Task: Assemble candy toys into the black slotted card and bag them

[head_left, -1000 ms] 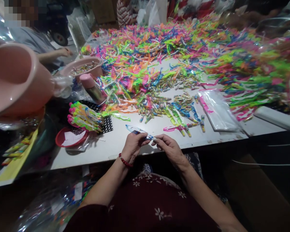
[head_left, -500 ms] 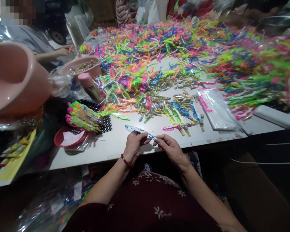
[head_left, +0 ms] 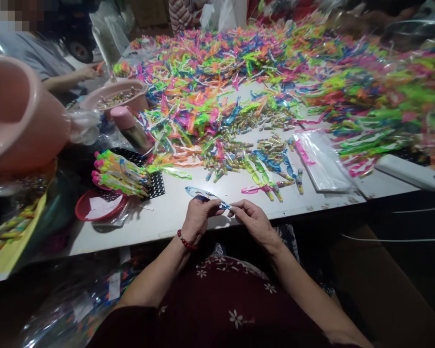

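Fingers (head_left: 241, 210) of the right hand (head_left: 256, 221) are pinched at the near end of a slim blue-and-white plastic piece (head_left: 199, 194), and the left hand (head_left: 195, 220) has its thumb and fingers closed around the middle of it. So the piece sits between both hands, just above the front edge of the white desk (head_left: 174, 215), far end poking out to the left. Looks to me like fiddly two-handed work on that one tip, but I can't tell if the right hand has a separate bit in there, too small to see. Judging by the pose, the next move calls for a steady left grip and small, careful right fingertip work. Patterned short tubes (head_left: 232, 151) lie loose beyond the hands, and a neat bundle of colorful pieces (head_left: 121, 175) rests off to the left.
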`<state>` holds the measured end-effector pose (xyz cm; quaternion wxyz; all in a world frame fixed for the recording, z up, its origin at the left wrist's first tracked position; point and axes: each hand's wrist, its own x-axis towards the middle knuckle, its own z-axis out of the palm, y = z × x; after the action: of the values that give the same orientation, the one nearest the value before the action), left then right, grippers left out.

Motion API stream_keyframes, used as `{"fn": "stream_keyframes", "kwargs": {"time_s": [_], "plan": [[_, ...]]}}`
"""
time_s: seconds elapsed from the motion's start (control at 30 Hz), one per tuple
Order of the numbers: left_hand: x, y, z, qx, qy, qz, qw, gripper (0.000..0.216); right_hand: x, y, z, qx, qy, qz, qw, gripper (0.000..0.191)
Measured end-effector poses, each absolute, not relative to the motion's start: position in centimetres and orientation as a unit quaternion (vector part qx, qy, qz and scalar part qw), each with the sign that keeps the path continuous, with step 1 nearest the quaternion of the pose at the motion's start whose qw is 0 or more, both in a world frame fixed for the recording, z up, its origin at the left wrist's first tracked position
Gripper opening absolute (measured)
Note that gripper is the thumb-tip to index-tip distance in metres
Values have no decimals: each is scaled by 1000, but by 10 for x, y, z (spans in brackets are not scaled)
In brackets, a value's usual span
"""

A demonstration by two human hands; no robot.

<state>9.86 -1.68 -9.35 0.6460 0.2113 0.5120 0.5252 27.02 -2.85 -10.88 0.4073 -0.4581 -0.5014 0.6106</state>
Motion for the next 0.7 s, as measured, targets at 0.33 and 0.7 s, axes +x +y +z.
{"fn": "stream_keyframes", "kwargs": {"time_s": [0.33,0.7], "plan": [[93,-14,-110,268,485,514,655,37,266,-25,-119,-473,-545,565,400,31],[31,36,-125,587,709,337,198,24,342,50,-138,-576,-693,-2,434,29]]}}
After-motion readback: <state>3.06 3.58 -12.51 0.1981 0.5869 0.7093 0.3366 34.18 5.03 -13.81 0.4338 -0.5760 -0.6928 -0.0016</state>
